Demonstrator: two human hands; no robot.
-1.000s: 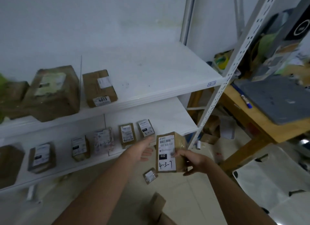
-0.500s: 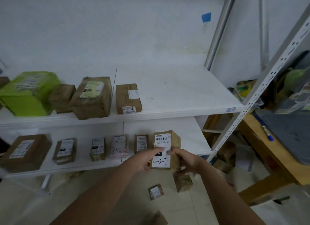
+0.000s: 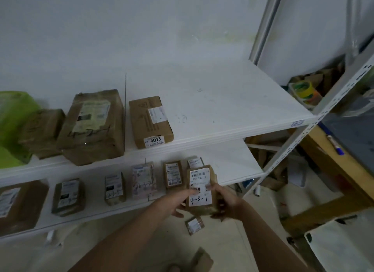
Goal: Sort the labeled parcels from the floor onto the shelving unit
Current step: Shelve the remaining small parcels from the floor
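Two hands hold a brown parcel just in front of the lower shelf.

The parcel (image 3: 199, 187) stands up between the left hand (image 3: 176, 203) and the right hand (image 3: 226, 203), and its white label says 4-3-7. The left hand holds one side, with its fingers lying on the front of the label. The right hand curls round the other side, with its thumb on the label. The parcel is at the front edge of the lower shelf (image 3: 228, 160), by the right end of a row of small parcels (image 3: 173, 175) on that shelf. Below the lower shelf, one small parcel (image 3: 194, 225) lies on the floor (image 3: 242, 241), just under the hands. Above the lower shelf, the upper shelf (image 3: 222, 101) carries a box (image 3: 150, 121) marked 4013.
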